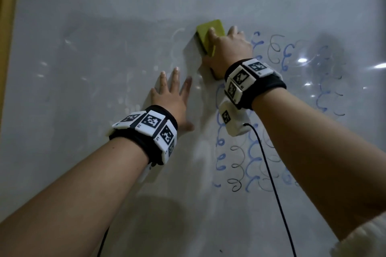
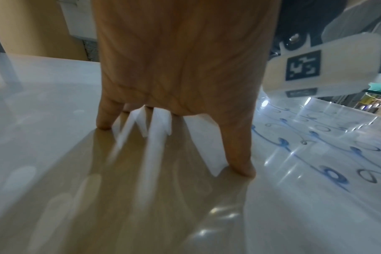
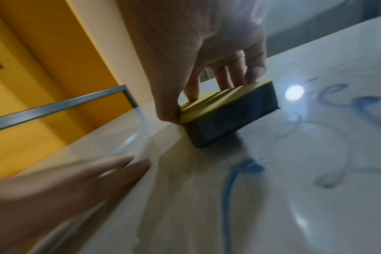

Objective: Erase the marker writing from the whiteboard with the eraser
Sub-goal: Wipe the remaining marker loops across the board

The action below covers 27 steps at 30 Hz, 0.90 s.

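Note:
A glossy whiteboard (image 1: 104,27) fills the head view. Blue and black marker loops (image 1: 250,160) cover its right half; the left half shows only faint smears. My right hand (image 1: 227,50) grips a yellow-backed eraser (image 1: 208,35) with a dark felt side, pressed against the board at the left edge of the writing. In the right wrist view the fingers curl over the eraser (image 3: 226,111), thumb at its near edge. My left hand (image 1: 173,96) lies flat on the board below and left of the eraser, fingers spread, and the left wrist view shows the fingertips (image 2: 244,168) touching the surface.
A yellow wooden frame (image 1: 8,27) borders the board on the left. A black cable (image 1: 269,173) hangs from my right wrist camera across the writing. Bright light reflections (image 1: 302,60) show on the right of the board.

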Motion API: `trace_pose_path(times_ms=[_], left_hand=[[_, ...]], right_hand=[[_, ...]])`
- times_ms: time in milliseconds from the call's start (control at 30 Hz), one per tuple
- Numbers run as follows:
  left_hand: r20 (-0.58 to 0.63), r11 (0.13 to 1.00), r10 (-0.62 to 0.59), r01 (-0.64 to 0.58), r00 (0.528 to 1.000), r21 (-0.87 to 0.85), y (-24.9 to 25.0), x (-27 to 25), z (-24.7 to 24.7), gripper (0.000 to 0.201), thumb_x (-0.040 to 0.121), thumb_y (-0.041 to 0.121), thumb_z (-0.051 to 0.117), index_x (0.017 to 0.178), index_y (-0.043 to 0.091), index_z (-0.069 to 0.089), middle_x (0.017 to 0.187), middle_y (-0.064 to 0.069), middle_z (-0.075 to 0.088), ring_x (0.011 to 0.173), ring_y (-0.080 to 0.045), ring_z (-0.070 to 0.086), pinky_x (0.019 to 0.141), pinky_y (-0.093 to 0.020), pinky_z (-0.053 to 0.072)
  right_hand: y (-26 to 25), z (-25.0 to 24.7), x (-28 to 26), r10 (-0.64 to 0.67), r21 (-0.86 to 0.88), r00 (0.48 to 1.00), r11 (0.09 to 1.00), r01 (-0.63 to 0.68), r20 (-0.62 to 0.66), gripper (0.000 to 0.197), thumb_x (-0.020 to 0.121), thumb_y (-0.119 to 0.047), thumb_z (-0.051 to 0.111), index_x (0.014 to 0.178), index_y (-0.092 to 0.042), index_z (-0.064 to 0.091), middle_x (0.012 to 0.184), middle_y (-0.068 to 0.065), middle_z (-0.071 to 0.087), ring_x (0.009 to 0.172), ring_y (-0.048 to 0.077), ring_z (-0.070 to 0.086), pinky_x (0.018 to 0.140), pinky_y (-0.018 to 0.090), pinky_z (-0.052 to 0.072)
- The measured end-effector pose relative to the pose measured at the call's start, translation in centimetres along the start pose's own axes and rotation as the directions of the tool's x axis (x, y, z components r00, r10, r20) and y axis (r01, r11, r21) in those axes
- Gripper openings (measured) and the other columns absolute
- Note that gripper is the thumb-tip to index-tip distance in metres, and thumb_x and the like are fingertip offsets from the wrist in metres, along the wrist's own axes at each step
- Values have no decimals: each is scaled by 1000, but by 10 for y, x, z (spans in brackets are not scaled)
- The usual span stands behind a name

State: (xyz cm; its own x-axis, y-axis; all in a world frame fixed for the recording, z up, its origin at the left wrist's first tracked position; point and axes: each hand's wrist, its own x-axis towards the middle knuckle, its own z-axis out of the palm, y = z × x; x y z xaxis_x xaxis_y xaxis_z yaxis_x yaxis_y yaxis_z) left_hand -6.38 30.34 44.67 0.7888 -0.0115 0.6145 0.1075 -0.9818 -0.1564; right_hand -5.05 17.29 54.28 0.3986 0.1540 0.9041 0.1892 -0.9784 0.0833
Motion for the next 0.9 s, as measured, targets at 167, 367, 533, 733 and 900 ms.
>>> trace_pose_path(times_ms=[167, 367, 533, 733, 900], left_hand=[[6, 1000, 0, 0, 1000, 22, 1, 2, 0, 121, 76, 63, 62, 144, 20, -28, 147, -13, -38, 138, -41, -23, 115, -53, 12], [0, 998, 10, -10, 1000, 62, 0, 5, 1, 124, 73, 69, 61, 144, 19, -28, 149, -14, -34, 139, -43, -19, 111, -55, 16], [-35, 1000, 19, -18, 999, 23, -4, -1, 3, 119, 75, 65, 61, 145, 22, -26, 149, -12, -35, 139, -40, -21, 115, -51, 12], [-35, 1000, 14, -13, 999, 14, -4, 2, 4, 123, 74, 66, 62, 144, 20, -28, 149, -13, -36, 139, -41, -20, 115, -52, 12], [-26, 1000, 5, -4, 1000, 29, -3, 4, 4, 123, 74, 67, 61, 143, 19, -29, 148, -14, -36, 139, -42, -20, 115, -52, 13]], right_hand=[[-8, -6, 6, -87, -58, 996, 994, 88, 22, 68, 86, -45, 56, 145, -34, 27, 135, 18, 34, 125, 37, 34, 92, 43, 41], [-44, -6, 14, -226, -112, 974, 967, 228, 30, 65, 86, -46, 55, 144, -33, 29, 137, 17, 34, 127, 36, 33, 97, 42, 36], [-8, -14, 21, -51, -38, 998, 998, 50, -24, 64, 86, -44, 55, 144, -30, 31, 135, 20, 35, 127, 38, 33, 97, 45, 37], [39, -5, -1, -38, -87, 999, 995, 39, 15, 67, 86, -44, 55, 146, -37, 25, 132, 20, 36, 125, 37, 33, 94, 46, 38], [44, 5, -24, 1, -66, 1000, 998, 0, 17, 68, 88, -42, 55, 147, -31, 24, 131, 20, 37, 122, 36, 37, 89, 43, 40]])
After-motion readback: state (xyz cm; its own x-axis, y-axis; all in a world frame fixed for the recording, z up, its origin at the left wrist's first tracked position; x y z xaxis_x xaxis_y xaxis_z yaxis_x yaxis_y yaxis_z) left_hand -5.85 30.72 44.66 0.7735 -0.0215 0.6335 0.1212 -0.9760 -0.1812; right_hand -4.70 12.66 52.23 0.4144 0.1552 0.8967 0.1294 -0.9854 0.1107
